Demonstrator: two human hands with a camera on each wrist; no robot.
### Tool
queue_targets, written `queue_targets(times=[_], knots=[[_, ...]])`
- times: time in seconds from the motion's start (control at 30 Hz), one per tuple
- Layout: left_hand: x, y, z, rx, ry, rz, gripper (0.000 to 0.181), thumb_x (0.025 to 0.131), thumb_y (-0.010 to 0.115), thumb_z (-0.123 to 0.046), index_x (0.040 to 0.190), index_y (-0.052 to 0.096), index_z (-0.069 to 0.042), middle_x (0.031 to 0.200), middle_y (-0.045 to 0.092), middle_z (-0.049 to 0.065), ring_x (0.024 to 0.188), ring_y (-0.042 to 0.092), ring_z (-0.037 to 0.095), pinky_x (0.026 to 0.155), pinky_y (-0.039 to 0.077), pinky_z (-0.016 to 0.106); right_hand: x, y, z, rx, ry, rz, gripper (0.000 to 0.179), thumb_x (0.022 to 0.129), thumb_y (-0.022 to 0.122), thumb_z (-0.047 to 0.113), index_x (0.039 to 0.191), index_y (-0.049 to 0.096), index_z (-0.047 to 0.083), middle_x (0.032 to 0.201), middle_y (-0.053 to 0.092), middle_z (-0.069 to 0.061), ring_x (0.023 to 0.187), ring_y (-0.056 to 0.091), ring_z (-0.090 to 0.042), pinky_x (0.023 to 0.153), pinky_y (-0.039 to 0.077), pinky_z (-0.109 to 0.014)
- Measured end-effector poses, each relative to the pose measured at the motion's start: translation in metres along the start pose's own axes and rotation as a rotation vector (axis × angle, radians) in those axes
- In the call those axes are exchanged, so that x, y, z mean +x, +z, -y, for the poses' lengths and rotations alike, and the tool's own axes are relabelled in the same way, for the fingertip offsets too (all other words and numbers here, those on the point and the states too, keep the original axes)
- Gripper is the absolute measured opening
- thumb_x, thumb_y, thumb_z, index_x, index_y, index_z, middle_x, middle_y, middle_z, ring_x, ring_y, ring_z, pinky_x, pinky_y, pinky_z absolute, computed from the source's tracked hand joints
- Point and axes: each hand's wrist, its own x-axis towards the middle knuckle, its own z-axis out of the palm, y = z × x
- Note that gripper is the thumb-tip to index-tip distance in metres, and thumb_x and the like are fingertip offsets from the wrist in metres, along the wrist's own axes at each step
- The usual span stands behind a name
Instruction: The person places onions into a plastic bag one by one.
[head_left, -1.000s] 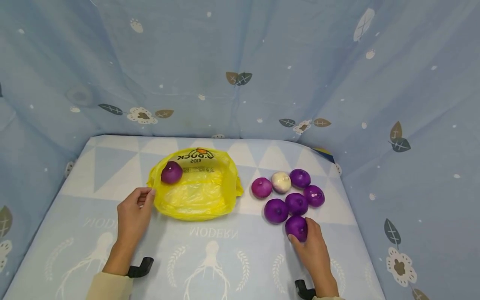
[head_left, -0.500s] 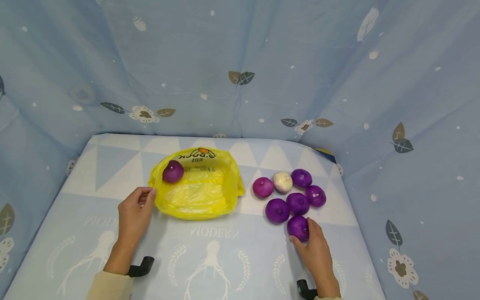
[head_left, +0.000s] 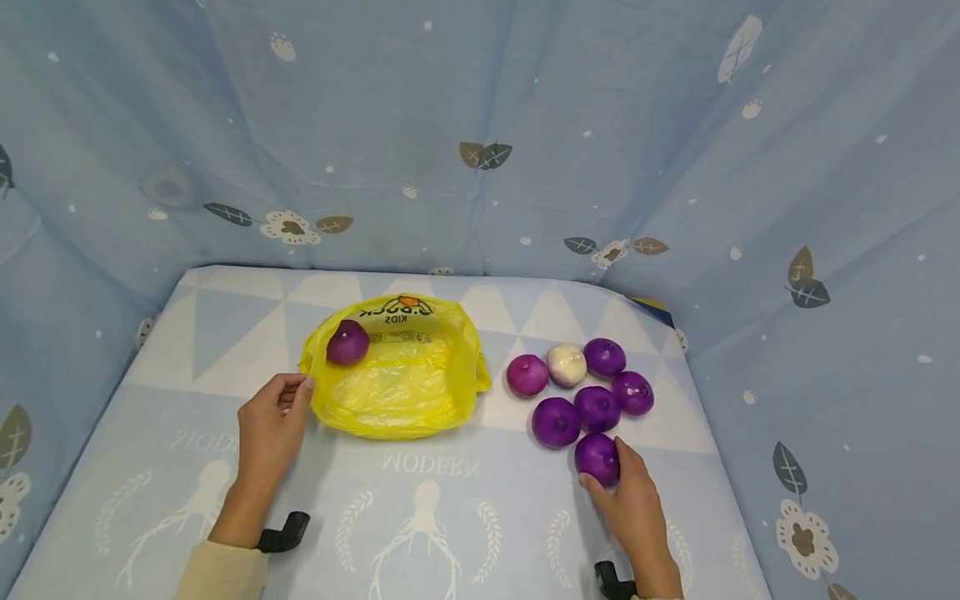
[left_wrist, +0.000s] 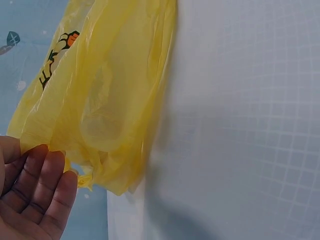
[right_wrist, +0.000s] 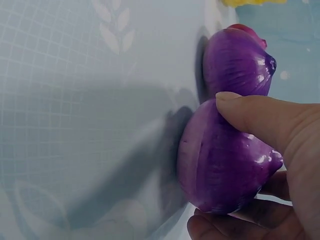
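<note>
While the bag (head_left: 401, 392) stays pinched, the right grip (head_left: 632, 500) keeps its onion (head_left: 596, 458).

Dim wrist views, soft shadows (right_wrist: 130, 172)

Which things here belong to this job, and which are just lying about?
Job:
yellow bag, pinched by left hand
purple onion, gripped by right hand
bagged onion
probably six nearby onions

Seemingly lying about:
blue-and-yellow item at back right, unidentifiable
</note>
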Motion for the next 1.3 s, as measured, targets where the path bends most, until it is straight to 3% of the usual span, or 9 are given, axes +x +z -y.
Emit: queue_targets(times=[0.3,0.67,1.07,1.3], knots=[[0.001,0.001,-0.002,-0.006,0.009,-0.005,0.022,0.095,0.064,-0.025,0.103,0.067,-0.004,0.092,0.067,0.006,0.074,0.058,0.012,0.064,0.041,0.004,-0.001,-0.013,0.011,0.017,-0.054,-0.032,0.084,0.08,0.08,0.031,0.144,0.036,-0.002,0.139,0.044,-0.025,0.124,0.046,-0.043,0.099,0.039,-0.057],[0.001,0.001,-0.003,-0.009,0.009,-0.009,0.023,0.095,0.063,-0.026,0.103,0.067,-0.005,0.092,0.068,0.006,0.075,0.058,0.012,0.065,0.041,0.005,0.006,-0.039,0.048,0.008,-0.158,-0.042,0.088,0.08,0.079,0.038,0.145,0.035,-0.001,0.14,0.045,-0.023,0.124,0.048,-0.04,0.097,0.043,-0.056],[0.003,0.006,-0.006,-0.044,0.036,-0.015,0.02,0.094,0.065,-0.021,0.102,0.068,-0.003,0.09,0.068,0.007,0.073,0.059,0.015,0.065,0.042,0.005,0.026,-0.05,0.096,-0.014,-0.366,0.023,0.084,0.081,0.076,0.044,0.145,0.036,0.007,0.138,0.049,-0.013,0.122,0.052,-0.031,0.096,0.046,-0.051],[0.001,0.005,-0.003,-0.021,0.016,-0.008,0.022,0.094,0.064,-0.025,0.103,0.068,-0.005,0.09,0.067,0.005,0.074,0.058,0.012,0.065,0.041,0.006,0.048,-0.04,0.147,-0.053,-0.554,0.086,0.08,0.083,0.073,0.048,0.143,0.04,0.008,0.135,0.053,-0.009,0.122,0.052,-0.024,0.099,0.046,-0.042]])
